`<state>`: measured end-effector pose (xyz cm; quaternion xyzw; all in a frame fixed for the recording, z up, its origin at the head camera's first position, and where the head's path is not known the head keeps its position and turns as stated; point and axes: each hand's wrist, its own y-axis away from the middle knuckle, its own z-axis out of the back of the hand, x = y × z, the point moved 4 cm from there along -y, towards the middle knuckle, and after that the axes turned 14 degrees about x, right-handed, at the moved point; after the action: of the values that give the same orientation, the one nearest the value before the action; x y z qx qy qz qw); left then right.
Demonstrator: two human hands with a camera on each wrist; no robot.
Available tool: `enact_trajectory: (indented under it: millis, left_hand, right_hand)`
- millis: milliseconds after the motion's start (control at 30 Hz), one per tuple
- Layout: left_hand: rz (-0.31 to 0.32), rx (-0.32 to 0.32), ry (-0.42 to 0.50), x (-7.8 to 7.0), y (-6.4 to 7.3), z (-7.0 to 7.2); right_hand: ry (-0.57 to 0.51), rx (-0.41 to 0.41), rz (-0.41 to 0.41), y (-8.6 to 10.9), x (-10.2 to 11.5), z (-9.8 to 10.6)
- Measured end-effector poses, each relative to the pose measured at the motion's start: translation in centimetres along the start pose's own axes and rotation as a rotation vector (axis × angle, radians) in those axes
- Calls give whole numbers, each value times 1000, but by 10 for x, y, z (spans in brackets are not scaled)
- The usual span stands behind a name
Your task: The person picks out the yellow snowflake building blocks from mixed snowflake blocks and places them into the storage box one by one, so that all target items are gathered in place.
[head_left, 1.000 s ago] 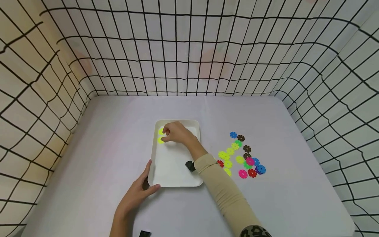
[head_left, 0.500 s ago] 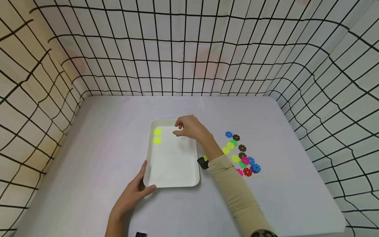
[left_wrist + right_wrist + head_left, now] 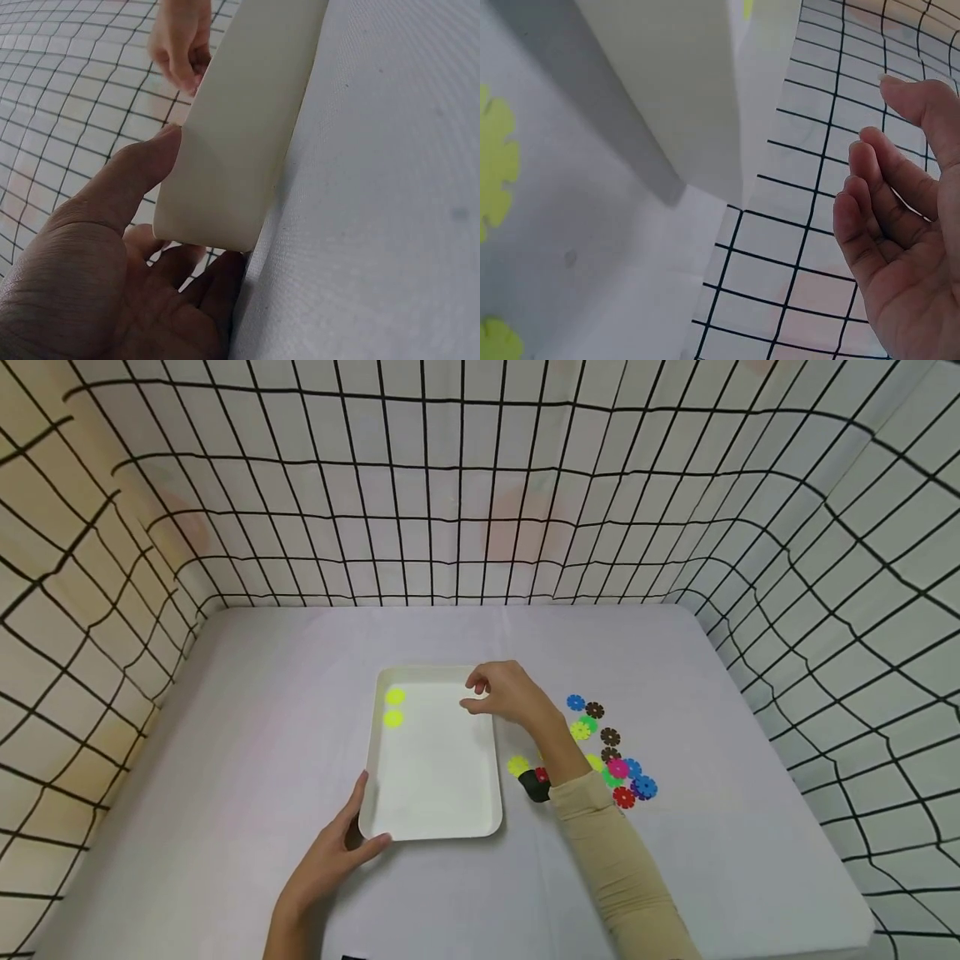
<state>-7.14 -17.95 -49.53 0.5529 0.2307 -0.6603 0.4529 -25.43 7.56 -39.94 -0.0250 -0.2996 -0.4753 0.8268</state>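
- Nearest, gripping a white, shallow, rectangular tray (image 3: pixel 435 777) at its near-left corner with the bare left hand (image 3: pixel 330 856), thumb against the near rim, fingers around the outside of the left wall.
- Beneath the tray, a table (image 3: pixel 187 777) covered in pale cloth.
- Right of the tray, slanting inward, a long beige sleeve (image 3: pixel 611 860), with a small black object (image 3: pixel 535 786) at the cuff.
- Also right of the tray, strewn and partly overlapping, flat notched discs (image 3: pixel 610 737) in yellow, red, green, blue, pink and brown, some hidden behind the arm.
- Inside the tray, beside its left wall toward the far end, two round bright-yellow discs (image 3: pixel 394 696), one behind the other.
- Above the tray's far-right corner, hovering ungripped, the bare right hand (image 3: pixel 506 691), fingers loosely bent, thumb held apart.
- Beyond the tray, a black wire grid (image 3: pixel 457 518).
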Motion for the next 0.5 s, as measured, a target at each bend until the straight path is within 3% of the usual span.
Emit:
enact_trajectory:
  millis: [300, 500]
  left_hand:
    - [-37, -5, 5, 0, 1, -1]
    - [-23, -7, -4, -1, 0, -1]
  right_hand:
    - [-40, -69, -5, 24, -14, -3]
    - [-85, -75, -63, 35, -28, -12]
